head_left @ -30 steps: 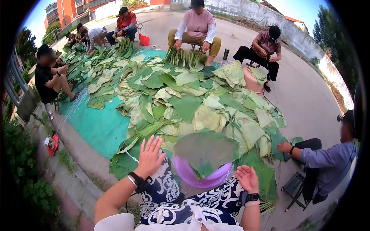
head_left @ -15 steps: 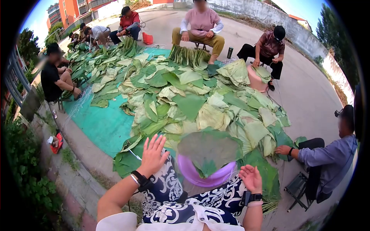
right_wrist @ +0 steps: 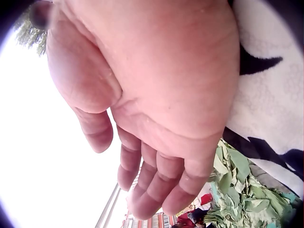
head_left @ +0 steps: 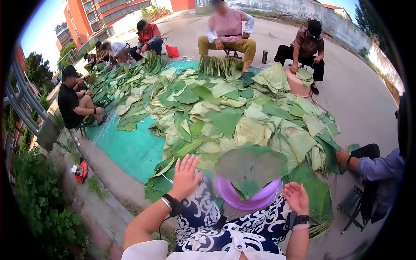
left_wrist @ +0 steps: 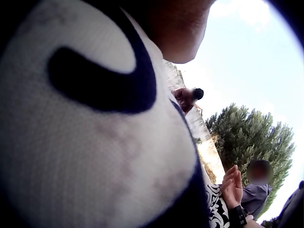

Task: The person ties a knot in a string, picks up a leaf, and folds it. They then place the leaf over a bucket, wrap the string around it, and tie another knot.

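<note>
Spreading its fingers wide, the left hand (head_left: 186, 173) holds nothing; the right hand (head_left: 297, 197) lies palm-up, loosely open, also empty. Between them a large leaf (head_left: 249, 167) drapes over the purple basin (head_left: 264, 201), hiding its inside. Patterned fabric (left_wrist: 95, 133) blocks most of the left wrist view.

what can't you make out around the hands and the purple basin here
Inside of the round purple plastic basin: head view, covered by a broad green leaf.
Left hand: left wrist view, only a blurred edge shows beside navy-and-white patterned cloth.
Right hand: right wrist view, thumb tip lost in the dark lens edge.
</note>
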A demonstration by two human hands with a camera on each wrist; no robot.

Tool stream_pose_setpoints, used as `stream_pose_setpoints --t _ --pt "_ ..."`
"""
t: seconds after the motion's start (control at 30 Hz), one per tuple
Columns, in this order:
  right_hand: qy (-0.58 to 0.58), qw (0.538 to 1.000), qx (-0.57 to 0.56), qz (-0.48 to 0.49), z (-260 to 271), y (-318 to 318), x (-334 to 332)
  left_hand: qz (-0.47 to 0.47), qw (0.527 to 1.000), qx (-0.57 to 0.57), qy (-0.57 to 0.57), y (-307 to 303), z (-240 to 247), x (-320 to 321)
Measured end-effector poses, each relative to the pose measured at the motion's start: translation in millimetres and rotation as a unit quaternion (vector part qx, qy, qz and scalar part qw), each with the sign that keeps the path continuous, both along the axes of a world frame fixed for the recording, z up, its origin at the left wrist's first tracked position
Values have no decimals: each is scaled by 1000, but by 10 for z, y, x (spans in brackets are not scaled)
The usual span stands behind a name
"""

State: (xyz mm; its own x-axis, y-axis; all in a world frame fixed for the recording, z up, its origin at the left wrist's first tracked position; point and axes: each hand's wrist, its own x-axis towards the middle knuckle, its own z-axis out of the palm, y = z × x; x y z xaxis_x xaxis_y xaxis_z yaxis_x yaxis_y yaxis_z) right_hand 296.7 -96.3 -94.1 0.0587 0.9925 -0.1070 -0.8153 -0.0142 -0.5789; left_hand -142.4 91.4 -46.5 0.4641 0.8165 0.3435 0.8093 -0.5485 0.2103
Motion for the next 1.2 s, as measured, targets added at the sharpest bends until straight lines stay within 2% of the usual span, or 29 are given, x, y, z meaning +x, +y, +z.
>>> stream_pose_setpoints --t 0.13,0.2,0.27,0.3,0.33,0.37,0.43,0.47,0.57,0.67,0.77,0.8,0.9,1.2 --pt "-2 1000 5 -2 -8 -11 -10 3 999 -12 -35 26 28 51" --pt "-10 1000 4 -3 11 5 -19 -8 997 -12 -70 98 254 174" --pt "-14 1000 6 -5 25 2 -9 -50 959 -152 -234 224 389 316" --pt "-14 1000 6 -5 21 -2 -19 -69 922 -220 -311 263 431 373" --pt "-10 1000 3 -8 16 -4 -21 -115 848 -314 -411 316 427 443" --pt "-9 1000 4 -8 8 -11 -24 -118 775 -421 -456 320 440 480" --pt "-10 1000 8 -9 5 -4 -20 -118 587 -609 -521 355 474 549" --pt "-8 1000 10 -10 12 3 -20 -125 550 -648 -512 374 372 545" --pt "-10 1000 4 -17 45 -59 -11 -112 498 -686 -519 329 252 565" --pt "-9 1000 -1 -19 54 -44 -20 -105 461 -677 -564 330 66 518" --pt "2 1000 -6 -19 53 -83 -26 -116 466 -674 -561 325 -3 485" --pt "0 1000 -5 -18 27 -97 -29 -135 441 -675 -576 325 -18 495" --pt "-2 1000 1 -14 35 -15 2 -123 428 -672 -592 354 -33 535" --pt "-7 1000 -9 -4 53 14 -40 -136 450 -667 -578 353 -68 570"
